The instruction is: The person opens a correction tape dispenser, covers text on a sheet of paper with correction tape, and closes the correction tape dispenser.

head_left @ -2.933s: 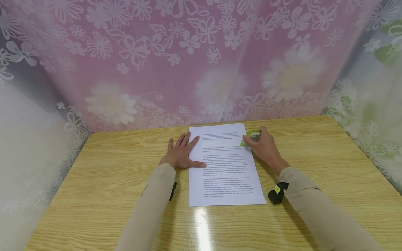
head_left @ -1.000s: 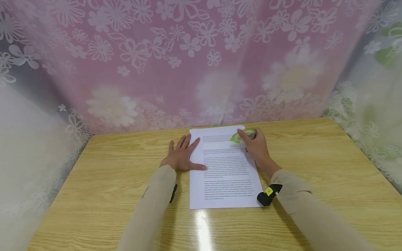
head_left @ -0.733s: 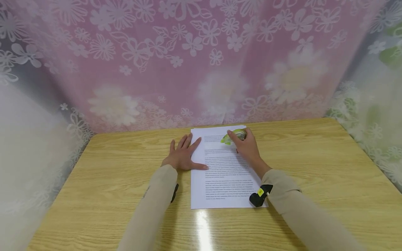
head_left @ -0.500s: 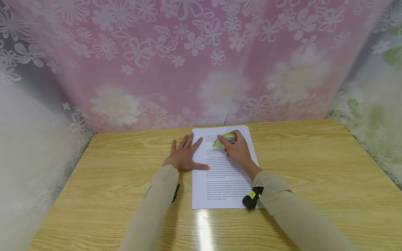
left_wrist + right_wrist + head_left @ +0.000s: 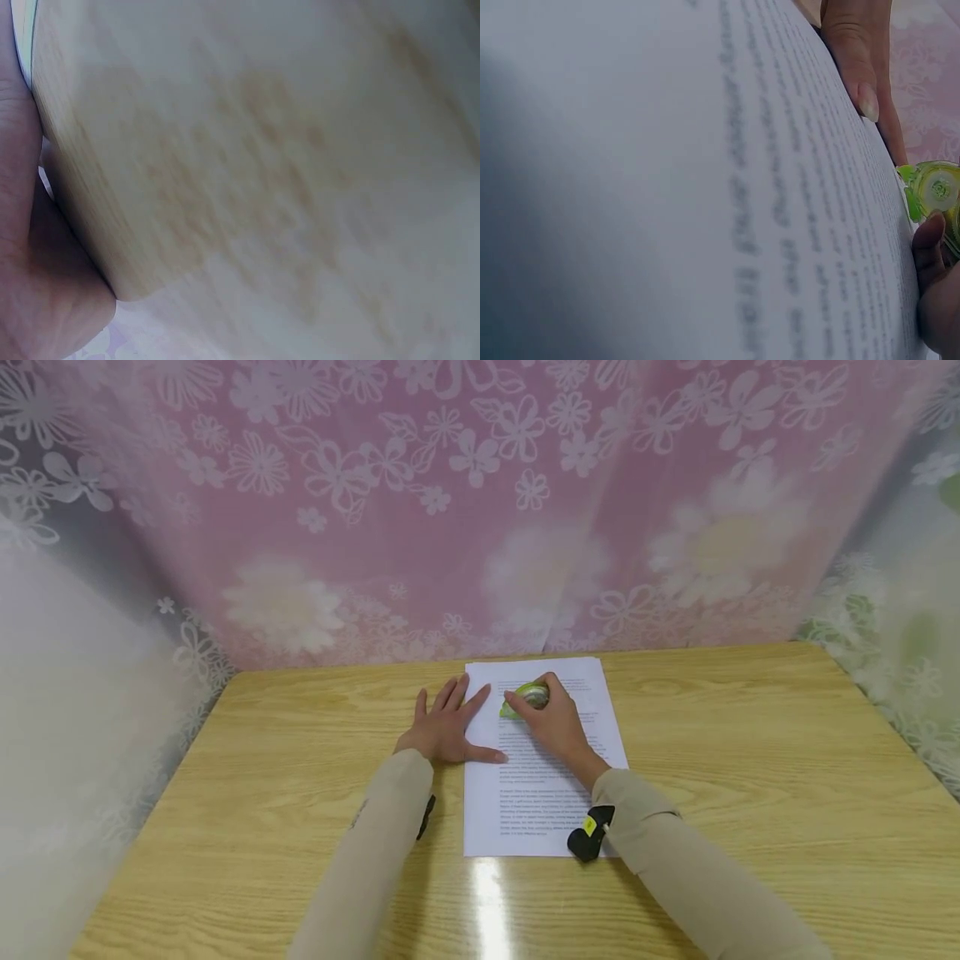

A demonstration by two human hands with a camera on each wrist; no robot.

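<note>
A sheet of printed paper [image 5: 540, 793] lies on the table, its edges suggesting more sheets beneath. My left hand [image 5: 444, 731] rests spread on the left part of the sheet, thumb reaching over the margin. Between thumb and fingers my right hand [image 5: 557, 720] grips a green, see-through correction tape [image 5: 534, 695]. Its tip is down at the left end of the upper lines, close to the left index finger. In the right wrist view the correction tape [image 5: 937, 187] shows its round reel, with the thumb pressed on its side. The left wrist view catches only part of the left hand [image 5: 45, 292].
The wooden table [image 5: 315, 718] runs out to both sides of the paper. A pink flowered curtain [image 5: 450, 543] hangs along its back edge. Each wrist wears a black camera, the right camera [image 5: 591, 833] hanging over the paper's lower right corner.
My right hand has carried the correction tape leftward, from the paper's right edge across the upper lines to their left end. The left hand has stayed in place on the sheet.
</note>
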